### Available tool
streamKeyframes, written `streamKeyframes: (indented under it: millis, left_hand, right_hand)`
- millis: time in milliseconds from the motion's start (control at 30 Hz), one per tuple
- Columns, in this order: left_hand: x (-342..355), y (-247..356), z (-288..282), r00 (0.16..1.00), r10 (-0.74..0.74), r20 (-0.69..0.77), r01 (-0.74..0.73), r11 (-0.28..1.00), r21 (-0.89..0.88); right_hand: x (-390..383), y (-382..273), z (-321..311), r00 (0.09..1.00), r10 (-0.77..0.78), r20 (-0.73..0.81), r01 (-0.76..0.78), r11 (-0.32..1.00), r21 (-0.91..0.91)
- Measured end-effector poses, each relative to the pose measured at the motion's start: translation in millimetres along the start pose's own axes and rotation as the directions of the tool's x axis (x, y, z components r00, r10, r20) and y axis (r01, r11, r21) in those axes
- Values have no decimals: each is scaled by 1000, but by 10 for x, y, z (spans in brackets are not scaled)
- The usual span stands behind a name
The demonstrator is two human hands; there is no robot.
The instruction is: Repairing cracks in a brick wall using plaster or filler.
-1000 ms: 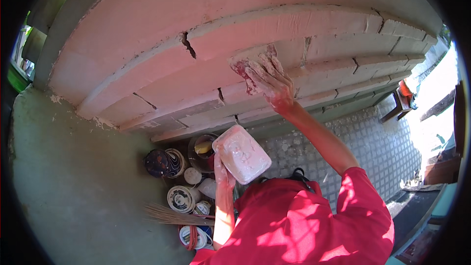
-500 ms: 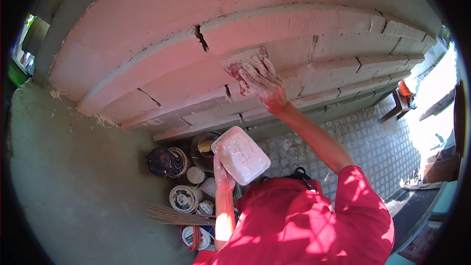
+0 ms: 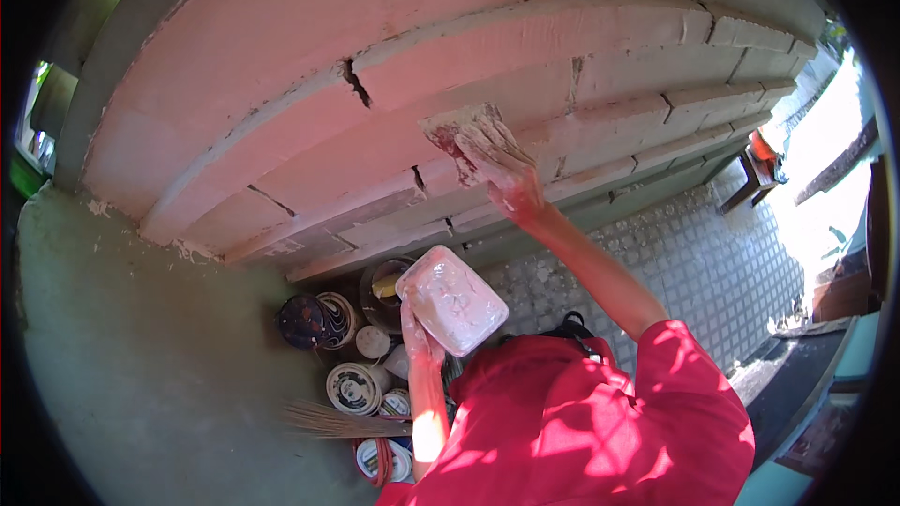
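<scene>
My right hand (image 3: 509, 171), coated in pale paste, is closed on a flat, smeared putty scraper (image 3: 448, 134). The scraper's blade lies against the wall (image 3: 375, 145), which is covered in rows of pale blocks or ledges with dark gaps between them. Lower down, my left hand (image 3: 419, 335) grips a shallow rectangular tray (image 3: 457, 304) by its left edge. Pale pinkish-white paste is smeared across the tray's inside. The fingers beneath the tray are partly hidden.
Several paint buckets and tubs (image 3: 354, 388) stand in the corner below the tray, beside a stick broom (image 3: 347, 420). A tiled floor (image 3: 637, 267) runs along the wall. To the right is a small wooden bench (image 3: 747, 186) with an orange item on it.
The view has shifted slightly, so the wall and its ledges sit a little differently. My right hand keeps the scraper at nearly the same place on the wall. The tray stays in my left hand.
</scene>
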State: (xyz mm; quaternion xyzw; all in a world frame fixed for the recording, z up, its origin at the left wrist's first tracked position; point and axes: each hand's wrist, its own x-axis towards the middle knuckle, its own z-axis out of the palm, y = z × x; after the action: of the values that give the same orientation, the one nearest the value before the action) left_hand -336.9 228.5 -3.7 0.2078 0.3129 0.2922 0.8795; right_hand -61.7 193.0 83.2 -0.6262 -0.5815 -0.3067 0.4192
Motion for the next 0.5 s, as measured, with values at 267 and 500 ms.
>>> streamKeyframes:
  millis: [267,500]
  left_hand:
    - [96,-42,51,999,-14,46,11,997,71]
    - [56,-80,147,998,-24,50,21,998,60]
  right_hand:
    - [148,789,-1029,544,631,-553,-630,743,227]
    - [353,826,-700,618,592,-517,-665,744,58]
